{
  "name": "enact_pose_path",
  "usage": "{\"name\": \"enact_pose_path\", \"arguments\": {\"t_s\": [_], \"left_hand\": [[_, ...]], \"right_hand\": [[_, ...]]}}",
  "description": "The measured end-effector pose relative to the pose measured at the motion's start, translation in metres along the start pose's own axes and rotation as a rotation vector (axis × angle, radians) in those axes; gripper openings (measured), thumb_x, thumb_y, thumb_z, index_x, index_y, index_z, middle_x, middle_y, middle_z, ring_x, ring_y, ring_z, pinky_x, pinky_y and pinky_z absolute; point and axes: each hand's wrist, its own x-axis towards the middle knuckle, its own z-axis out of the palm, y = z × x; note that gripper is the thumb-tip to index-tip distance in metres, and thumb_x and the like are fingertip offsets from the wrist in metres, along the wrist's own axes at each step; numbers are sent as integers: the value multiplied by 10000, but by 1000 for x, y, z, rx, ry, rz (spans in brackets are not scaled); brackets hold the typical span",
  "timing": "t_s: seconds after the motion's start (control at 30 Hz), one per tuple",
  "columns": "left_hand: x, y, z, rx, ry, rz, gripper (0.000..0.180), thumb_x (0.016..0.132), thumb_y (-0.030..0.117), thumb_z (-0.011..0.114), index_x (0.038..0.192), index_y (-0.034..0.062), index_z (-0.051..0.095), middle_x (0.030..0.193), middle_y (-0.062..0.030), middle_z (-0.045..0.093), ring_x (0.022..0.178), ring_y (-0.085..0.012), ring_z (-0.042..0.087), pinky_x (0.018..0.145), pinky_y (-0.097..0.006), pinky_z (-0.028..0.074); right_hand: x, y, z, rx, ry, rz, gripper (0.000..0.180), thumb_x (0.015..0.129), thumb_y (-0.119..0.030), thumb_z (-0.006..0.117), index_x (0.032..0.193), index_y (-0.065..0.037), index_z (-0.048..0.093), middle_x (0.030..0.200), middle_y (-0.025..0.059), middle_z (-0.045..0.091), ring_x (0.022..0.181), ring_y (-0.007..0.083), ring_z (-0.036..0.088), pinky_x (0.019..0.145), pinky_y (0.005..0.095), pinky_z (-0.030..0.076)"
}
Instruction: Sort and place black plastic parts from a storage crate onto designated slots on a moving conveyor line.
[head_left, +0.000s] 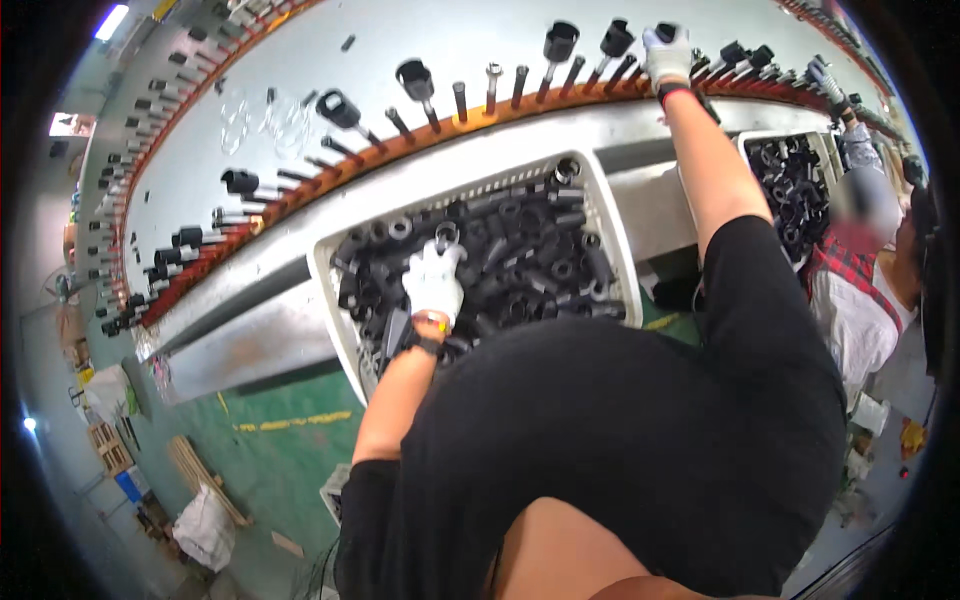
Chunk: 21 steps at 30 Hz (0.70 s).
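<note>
My left hand (434, 280), in a white glove, reaches into a white plastic crate (612, 225) full of loose black plastic parts (515, 262), mostly tubes, rings and cups. Its fingers close on a black ring-shaped part (447, 234) on top of the pile. My right hand (666, 58), also gloved in white, is stretched out to an orange-brown rail (372, 156) carrying a row of upright pegs. Its fingers are wrapped round a black cup-shaped part (668, 32) there. More black cups, such as a large open one (413, 76), stand on the pegs to its left, among bare dark pegs.
A second crate (745, 150) of black parts stands at the right. Beside it a co-worker in a red plaid apron (835, 268) reaches a gloved hand (824, 80) to the rail. Clear plastic loops (280, 122) lie on the pale tabletop (320, 60). A white sack (205, 528) rests on the floor.
</note>
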Motion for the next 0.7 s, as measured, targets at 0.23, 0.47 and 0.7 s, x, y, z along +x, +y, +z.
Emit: {"name": "enact_pose_path", "arguments": {"t_s": [0.23, 0.47, 0.7], "left_hand": [[-13, -28, 8, -450, 243, 27, 481, 649, -98, 581, 1049, 161, 643, 1127, -110, 564, 1024, -344, 583, 907, -435, 497], [-37, -19, -38, -1763, 93, -78, 562, 713, -89, 697, 1203, 113, 510, 1213, -118, 589, 1112, -231, 596, 946, -340, 528], [-48, 27, -67, -2056, 113, 56, 615, 781, -60, 737, 1286, 151, 456, 1263, -122, 569, 1127, -238, 590, 962, -365, 519]], "right_hand": [[-77, -3, -20, -373, -50, -508, 584, 779, -280, 755, 1250, -8, 541, 1090, 200, 657, 998, 303, 641, 886, 372, 520], [-359, -106, -59, 370, -1260, 142, 702, 877, -156, 725, 1468, -51, 360, 1256, 130, 559, 1133, 213, 584, 944, 359, 502], [-416, -140, -50, 388, -1002, 156, 573, 835, -253, 794, 1283, -14, 530, 1120, 73, 637, 987, 127, 602, 891, 287, 498]]}}
